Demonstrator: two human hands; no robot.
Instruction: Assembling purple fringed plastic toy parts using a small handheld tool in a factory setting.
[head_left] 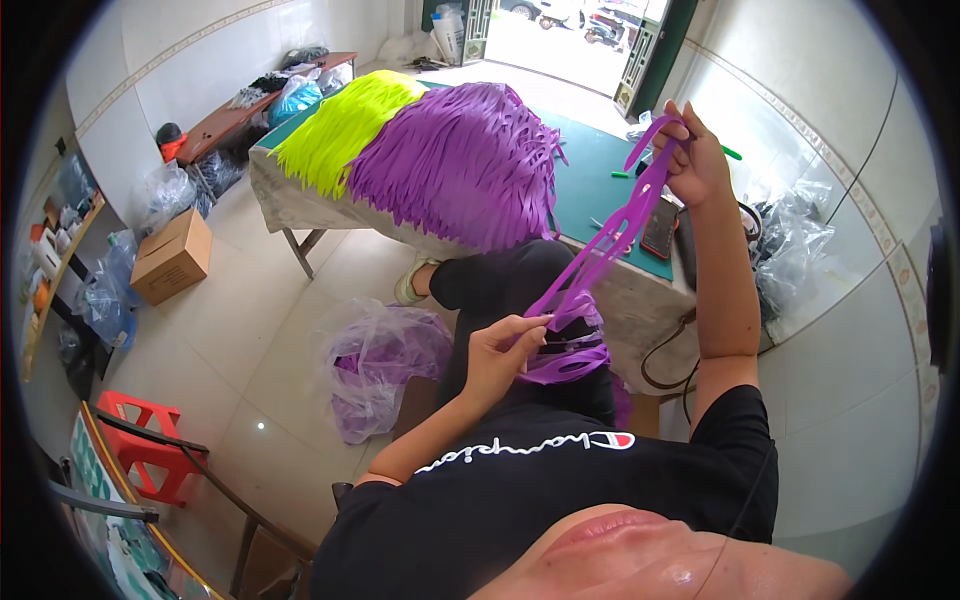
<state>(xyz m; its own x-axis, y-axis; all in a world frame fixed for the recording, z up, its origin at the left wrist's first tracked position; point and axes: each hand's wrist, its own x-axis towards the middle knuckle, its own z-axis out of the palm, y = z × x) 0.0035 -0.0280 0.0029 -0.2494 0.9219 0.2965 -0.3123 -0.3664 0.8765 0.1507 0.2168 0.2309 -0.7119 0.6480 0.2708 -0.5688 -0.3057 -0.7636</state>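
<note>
My right hand (692,160) is raised at the right, its fingers closed around the upper end of several thin purple straps (612,238). The straps run slantwise down, taut and split into loops, to my left hand (503,352), which pinches them between thumb and fingertips above my lap. More purple straps (568,368) lie loose across my thigh. On the table in front is a big heap of purple straps (455,165), its ends hanging over the near edge. Left of it and touching it lies a heap of yellow-green straps (345,130).
A phone (660,230) lies on the table's green top (590,150) near my right forearm. A clear plastic bag with purple stuff (385,365) sits on the floor. Further left are a cardboard box (172,257) and a red stool (150,440). Plastic bags (795,245) stand by the right wall.
</note>
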